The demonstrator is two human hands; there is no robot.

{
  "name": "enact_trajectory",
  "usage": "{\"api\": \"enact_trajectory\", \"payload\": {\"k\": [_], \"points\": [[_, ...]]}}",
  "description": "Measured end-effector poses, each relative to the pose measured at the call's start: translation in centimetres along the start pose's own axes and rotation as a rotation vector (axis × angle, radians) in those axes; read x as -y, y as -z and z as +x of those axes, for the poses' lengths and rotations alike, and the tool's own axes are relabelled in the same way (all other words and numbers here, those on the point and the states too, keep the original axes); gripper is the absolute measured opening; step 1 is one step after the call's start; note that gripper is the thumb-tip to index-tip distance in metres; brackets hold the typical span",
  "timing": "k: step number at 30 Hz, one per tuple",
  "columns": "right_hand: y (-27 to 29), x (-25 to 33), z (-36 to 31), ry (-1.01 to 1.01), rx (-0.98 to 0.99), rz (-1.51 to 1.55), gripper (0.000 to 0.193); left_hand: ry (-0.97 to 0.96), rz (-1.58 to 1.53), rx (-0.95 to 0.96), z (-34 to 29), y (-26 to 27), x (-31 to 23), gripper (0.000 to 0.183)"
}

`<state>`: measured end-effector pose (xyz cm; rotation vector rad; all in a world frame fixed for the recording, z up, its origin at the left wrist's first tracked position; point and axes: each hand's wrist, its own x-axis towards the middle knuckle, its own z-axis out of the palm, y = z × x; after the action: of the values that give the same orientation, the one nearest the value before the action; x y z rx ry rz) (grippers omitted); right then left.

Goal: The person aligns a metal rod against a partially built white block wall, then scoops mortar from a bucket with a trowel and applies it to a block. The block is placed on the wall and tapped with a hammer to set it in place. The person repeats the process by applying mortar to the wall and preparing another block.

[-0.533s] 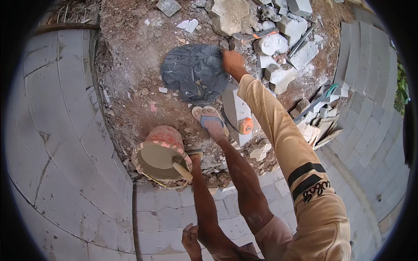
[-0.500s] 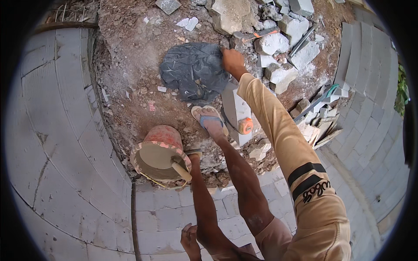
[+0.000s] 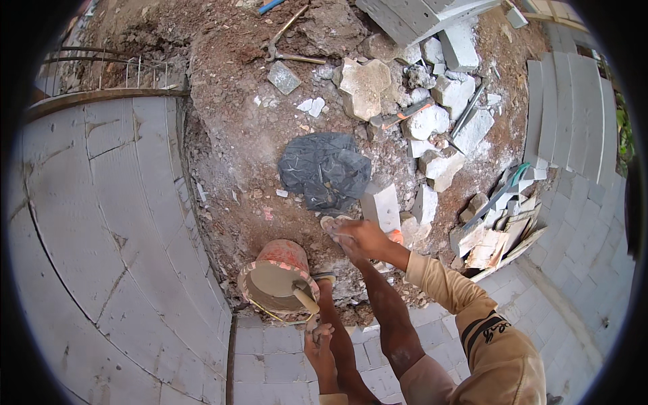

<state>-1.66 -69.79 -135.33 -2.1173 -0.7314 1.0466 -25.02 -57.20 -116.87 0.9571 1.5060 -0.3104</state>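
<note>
Right hand point(image 3: 364, 239) held back-up over sandalled foot point(image 3: 330, 223), left hand point(image 3: 320, 343) held bent-fingered near 1 red bucket point(image 3: 283, 254) of grey mix point(image 3: 270, 277), 1 wooden handle point(image 3: 308, 302) leaned across its rim, closure of either hand cannot be told.

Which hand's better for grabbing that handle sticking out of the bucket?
Left, probably. The left hand is close to the tan handle over the red bucket's rim; the right hand is farther away.

The camera looks steeply down from the person's head, with left hand point(image 3: 320, 344) and right hand point(image 3: 369, 240) near, ground point(image 3: 233, 158) reaching far and blocks point(image 3: 169, 270) at left. Near the dark rim, edges bend, so shapes are perhaps not exact.
</note>
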Motion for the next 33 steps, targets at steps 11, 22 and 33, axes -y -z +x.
{"api": "enact_trajectory", "payload": {"k": [11, 22, 33], "points": [[-3.4, 9.3, -9.6, 0.154, 0.484, 0.285, 0.031, 0.024, -0.099, -0.104, 0.2, -1.9, 1.6, 0.027], [4.4, -24.1, -14.0, -0.956, -0.307, -0.085, 0.032, 0.062, 0.274, -0.254, 0.5, 8.6, 6.9, 0.038], [22.1, -38.3, 0.4, -1.093, -1.017, 0.617, 0.046, -0.018, 0.451, -0.355, 4.6, 17.5, 7.8, 0.026]]}}
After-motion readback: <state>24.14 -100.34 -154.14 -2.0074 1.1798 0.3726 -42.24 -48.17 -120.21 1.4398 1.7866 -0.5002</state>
